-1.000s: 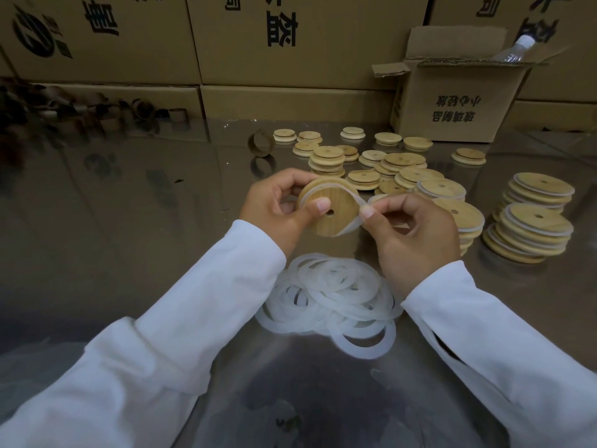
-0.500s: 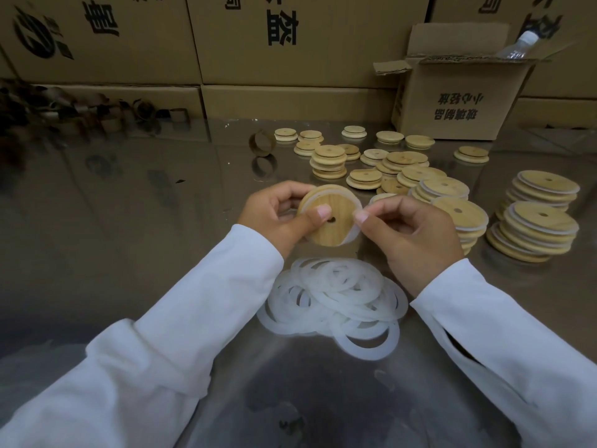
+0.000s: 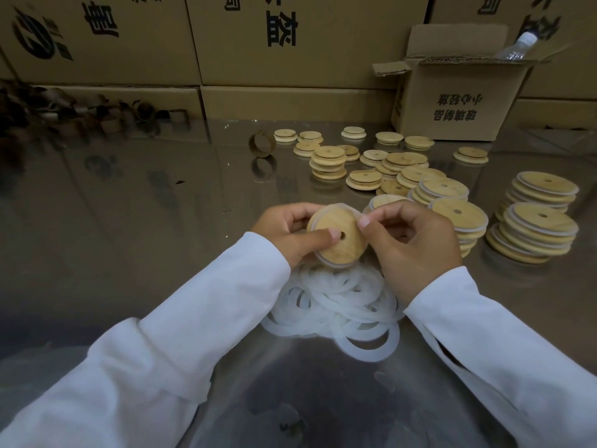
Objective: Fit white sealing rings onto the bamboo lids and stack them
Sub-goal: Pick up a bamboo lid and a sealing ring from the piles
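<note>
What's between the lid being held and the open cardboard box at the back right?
In the head view, low stacks of bamboo lids cover the table between the held lid and the open box.

dim | glare on table (image 3: 135,240) | blurred, bowed edges

I see the bamboo lid (image 3: 336,234) as pale tan with a faint straight grain and a dark centre hole. It is edged by a translucent white sealing ring (image 3: 328,262), the same milky white as the pile of rings (image 3: 336,305) below. The sleeves (image 3: 193,318) are plain white, the worktop (image 3: 129,221) is a glossy grey-brown, and the cartons (image 3: 290,43) are brown with black printed characters.
</note>
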The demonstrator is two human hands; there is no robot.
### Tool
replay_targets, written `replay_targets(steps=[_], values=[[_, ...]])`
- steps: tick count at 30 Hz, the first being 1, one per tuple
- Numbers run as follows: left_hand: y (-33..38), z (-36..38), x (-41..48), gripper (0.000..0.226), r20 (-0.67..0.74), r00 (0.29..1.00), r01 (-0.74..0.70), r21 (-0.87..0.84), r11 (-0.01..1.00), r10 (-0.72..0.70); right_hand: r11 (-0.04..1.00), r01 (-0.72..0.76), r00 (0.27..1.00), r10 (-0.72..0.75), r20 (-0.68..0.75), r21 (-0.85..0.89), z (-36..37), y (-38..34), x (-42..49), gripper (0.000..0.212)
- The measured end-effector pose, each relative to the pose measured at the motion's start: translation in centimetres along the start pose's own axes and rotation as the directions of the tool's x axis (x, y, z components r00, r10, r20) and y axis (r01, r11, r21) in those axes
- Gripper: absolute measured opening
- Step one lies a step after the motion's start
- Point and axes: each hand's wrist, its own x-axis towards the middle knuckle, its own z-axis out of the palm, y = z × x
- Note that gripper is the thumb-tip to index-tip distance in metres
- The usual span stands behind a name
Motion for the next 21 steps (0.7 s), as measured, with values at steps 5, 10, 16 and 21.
replay_targets(steps=[5, 10, 16, 21], values=[[-0.08, -0.05, 0.06, 0.014, -0.017, 1.000, -0.024, 0.033, 0.999, 0.025, 1.000, -0.007, 1.000, 0.008, 0.029, -0.014, 0.09, 0.03, 0.16, 0.016], [0.25, 0.07, -0.09, 0.013, -0.005, 0.991, -0.134, 0.175, 0.976, 0.137, 0.999, -0.051, 0.998, 0.051, 0.023, 0.008, -0.20, -0.05, 0.70, 0.018], [0.47, 0.12, -0.23, 0.015, -0.008, 0.981, -0.189, 0.211, 0.959, 0.195, 0.994, -0.098, 0.995, 0.096, 0.041, 0.039, -0.41, -0.23, 0.93, 0.014], [0.53, -0.43, -0.14, 0.016, -0.010, 0.984, -0.172, 0.195, 0.966, 0.178, 0.993, -0.074, 0.992, 0.064, 0.108, 0.089, -0.46, -0.60, 0.58, 0.009]])
